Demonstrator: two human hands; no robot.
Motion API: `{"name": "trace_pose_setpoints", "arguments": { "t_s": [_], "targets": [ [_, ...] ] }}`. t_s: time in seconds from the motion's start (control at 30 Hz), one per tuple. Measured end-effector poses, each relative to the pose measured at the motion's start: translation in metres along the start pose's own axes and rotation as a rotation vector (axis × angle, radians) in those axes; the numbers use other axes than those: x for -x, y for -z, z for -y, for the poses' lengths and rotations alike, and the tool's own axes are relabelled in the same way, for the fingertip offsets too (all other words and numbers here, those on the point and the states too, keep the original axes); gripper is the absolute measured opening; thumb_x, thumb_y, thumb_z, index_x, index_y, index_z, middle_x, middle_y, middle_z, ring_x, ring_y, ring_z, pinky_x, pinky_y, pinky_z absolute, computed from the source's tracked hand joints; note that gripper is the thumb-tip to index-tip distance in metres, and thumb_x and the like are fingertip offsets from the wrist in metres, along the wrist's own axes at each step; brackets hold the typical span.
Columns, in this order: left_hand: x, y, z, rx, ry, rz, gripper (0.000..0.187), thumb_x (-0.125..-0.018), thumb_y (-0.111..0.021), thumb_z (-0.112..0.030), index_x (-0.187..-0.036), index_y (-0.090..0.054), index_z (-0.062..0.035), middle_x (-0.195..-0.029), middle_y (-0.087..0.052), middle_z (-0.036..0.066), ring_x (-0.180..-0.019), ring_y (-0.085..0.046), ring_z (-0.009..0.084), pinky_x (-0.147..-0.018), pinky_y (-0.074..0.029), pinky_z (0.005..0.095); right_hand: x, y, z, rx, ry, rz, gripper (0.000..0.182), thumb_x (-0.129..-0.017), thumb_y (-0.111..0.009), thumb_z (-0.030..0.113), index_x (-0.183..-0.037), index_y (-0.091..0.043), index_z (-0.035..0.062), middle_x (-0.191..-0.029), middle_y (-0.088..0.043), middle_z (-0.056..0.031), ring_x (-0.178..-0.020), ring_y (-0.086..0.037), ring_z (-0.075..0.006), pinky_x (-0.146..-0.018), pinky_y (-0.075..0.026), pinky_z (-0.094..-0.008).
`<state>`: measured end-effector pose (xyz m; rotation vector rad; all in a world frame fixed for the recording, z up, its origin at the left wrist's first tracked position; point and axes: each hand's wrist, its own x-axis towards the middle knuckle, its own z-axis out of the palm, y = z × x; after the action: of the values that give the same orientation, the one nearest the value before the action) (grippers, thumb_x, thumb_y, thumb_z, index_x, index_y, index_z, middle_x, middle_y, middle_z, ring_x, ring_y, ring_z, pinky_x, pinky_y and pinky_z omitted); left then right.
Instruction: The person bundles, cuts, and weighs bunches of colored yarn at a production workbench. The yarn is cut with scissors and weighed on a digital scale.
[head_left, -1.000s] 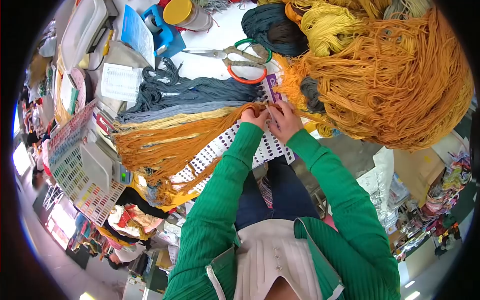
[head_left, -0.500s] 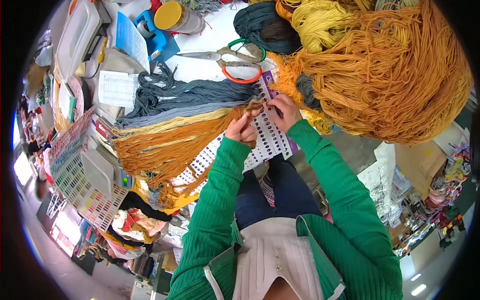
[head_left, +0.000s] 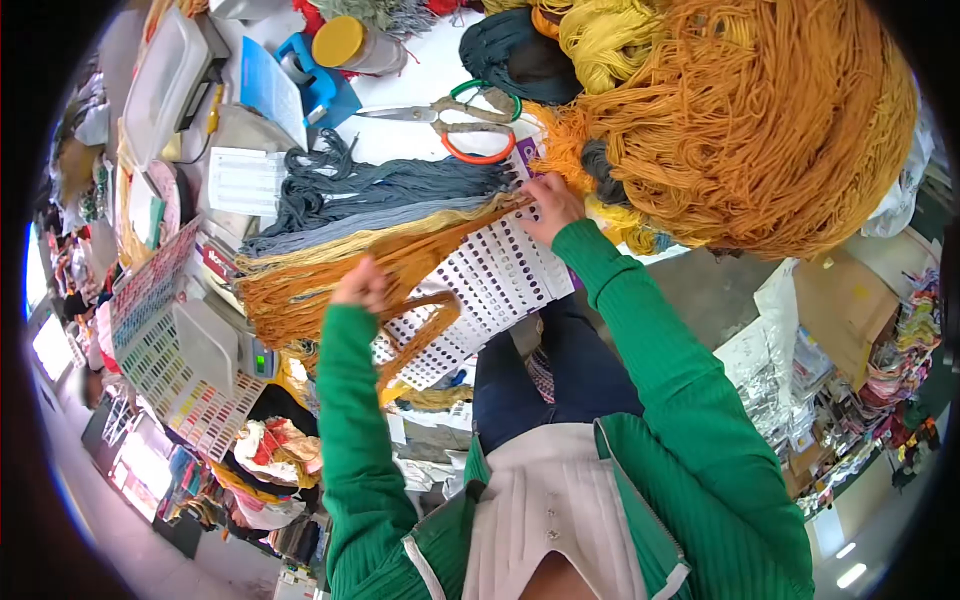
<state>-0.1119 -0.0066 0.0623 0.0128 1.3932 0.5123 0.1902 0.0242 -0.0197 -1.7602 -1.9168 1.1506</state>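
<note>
A white card with rows of dark round holes or dots [head_left: 520,265] and a purple edge lies in front of me. Across it stretch orange yarn strands [head_left: 300,292], beside cream, grey-blue and dark slate yarn [head_left: 390,188]. My right hand [head_left: 552,208] pinches the right end of the orange strands at the card's purple side. Further left, my left hand [head_left: 362,285], somewhat blurred, is closed on the orange yarn, and a loose loop of it [head_left: 435,325] droops over the card.
A large orange yarn heap [head_left: 750,130] rises at the right, next to yellow yarn [head_left: 610,50]. Scissors [head_left: 475,125] with red and green handles lie beyond the card. A yellow-lidded jar [head_left: 355,45], blue tape dispenser [head_left: 318,85], colour chart [head_left: 170,340] and digital scale [head_left: 262,360] stand around.
My left hand has moved left and away from the right one, along the orange yarn. My right hand has shifted slightly left and up, staying by the card's edge.
</note>
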Motion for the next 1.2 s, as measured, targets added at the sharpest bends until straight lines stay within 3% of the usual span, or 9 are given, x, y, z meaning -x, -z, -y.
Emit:
{"name": "trace_pose_setpoints", "arguments": {
  "t_s": [0.23,0.33,0.4,0.47,0.6,0.67,0.8,1.0,1.2],
  "targets": [
    [0.125,0.187,-0.021,0.523,-0.665,-0.357,0.020,-0.082,-0.042,-0.025,-0.085,-0.053,-0.0080,-0.054,-0.046,-0.003,-0.033,-0.025,0.0029,-0.029,-0.016,0.0188,-0.010,-0.007,0.008,0.094,0.115,0.015,0.042,-0.052,-0.065,0.022,-0.089,-0.048,0.0123,-0.085,-0.043,-0.0113,-0.082,-0.045,-0.0299,-0.069,-0.038,-0.0370],
    [0.181,0.105,0.018,-0.034,-0.405,-0.522,0.025,-0.074,-0.048,-0.025,-0.089,-0.052,-0.0049,-0.059,-0.053,0.005,-0.037,-0.043,0.0116,-0.032,-0.031,0.0239,-0.010,-0.002,-0.006,0.133,0.223,0.067,0.034,-0.058,-0.062,0.017,-0.088,-0.049,0.0053,-0.086,-0.048,-0.0146,-0.084,-0.046,-0.0304,-0.071,-0.038,-0.0366],
    [0.194,0.027,0.048,-1.794,-0.404,-0.371,0.027,-0.075,-0.047,-0.025,-0.094,-0.050,-0.0073,-0.070,-0.057,0.009,-0.060,-0.055,0.0161,-0.054,-0.045,0.0307,0.001,-0.009,0.035,0.040,0.344,0.020,0.028,-0.062,-0.058,0.014,-0.087,-0.050,0.0036,-0.084,-0.049,-0.0149,-0.081,-0.047,-0.0300,-0.071,-0.039,-0.0360],
    [0.214,-0.002,0.099,-0.670,-0.409,0.093,0.023,-0.078,-0.048,-0.017,-0.097,-0.051,-0.0047,-0.069,-0.057,0.006,-0.059,-0.054,0.0141,-0.054,-0.043,0.0277,0.038,-0.019,0.108,-0.212,0.330,0.152,0.019,-0.067,-0.052,0.010,-0.084,-0.052,0.0019,-0.084,-0.052,-0.0145,-0.077,-0.049,-0.0296,-0.070,-0.040,-0.0351],
    [0.256,0.001,0.138,-0.644,-0.486,0.244,0.023,-0.077,-0.050,-0.017,-0.093,-0.053,-0.0009,-0.061,-0.053,0.001,-0.052,-0.046,0.0076,-0.049,-0.039,0.0230,0.155,-0.039,0.247,-0.463,1.014,0.895,0.016,-0.072,-0.046,0.015,-0.079,-0.053,0.0025,-0.074,-0.054,-0.0144,-0.066,-0.052,-0.0252,-0.057,-0.042,-0.0333],
    [0.274,0.061,0.181,-0.487,-0.500,0.111,0.024,-0.078,-0.050,-0.021,-0.086,-0.055,0.0003,-0.062,-0.053,0.003,-0.052,-0.045,0.0079,-0.049,-0.039,0.0236,0.188,-0.023,0.285,-0.467,0.186,1.558,0.016,-0.069,-0.048,0.017,-0.074,-0.053,0.0031,-0.066,-0.054,-0.0121,-0.058,-0.052,-0.0249,-0.053,-0.042,-0.0333],
    [0.313,0.148,0.252,-1.066,0.352,-0.674,0.028,-0.076,-0.045,-0.026,-0.074,-0.059,-0.0019,-0.069,-0.056,0.017,-0.065,-0.056,0.0267,-0.058,-0.044,0.0343,0.226,-0.066,0.280,-0.039,0.736,1.465,0.014,-0.066,-0.049,0.017,-0.072,-0.052,0.0051,-0.060,-0.052,-0.0121,-0.056,-0.052,-0.0279,-0.052,-0.041,-0.0354],
    [0.259,0.126,0.335,-0.435,-0.684,-0.353,0.017,-0.072,-0.048,-0.019,-0.078,-0.056,-0.0052,-0.069,-0.055,0.014,-0.064,-0.054,0.0280,-0.058,-0.043,0.0342,0.280,-0.106,0.336,0.184,0.917,1.313,0.012,-0.062,-0.051,0.016,-0.071,-0.052,0.0079,-0.059,-0.052,-0.0123,-0.057,-0.051,-0.0299,-0.051,-0.041,-0.0389],
    [0.298,0.113,0.325,0.374,-0.821,0.385,0.039,-0.084,-0.033,-0.034,-0.088,-0.052,0.0002,-0.067,-0.055,0.007,-0.049,-0.049,0.0110,-0.046,-0.038,0.0210,0.299,-0.133,0.332,-0.250,0.404,1.615,0.020,-0.062,-0.057,0.011,-0.080,-0.053,0.0038,-0.067,-0.055,-0.0108,-0.068,-0.056,-0.0185,-0.059,-0.042,-0.0304]
  ]
}}
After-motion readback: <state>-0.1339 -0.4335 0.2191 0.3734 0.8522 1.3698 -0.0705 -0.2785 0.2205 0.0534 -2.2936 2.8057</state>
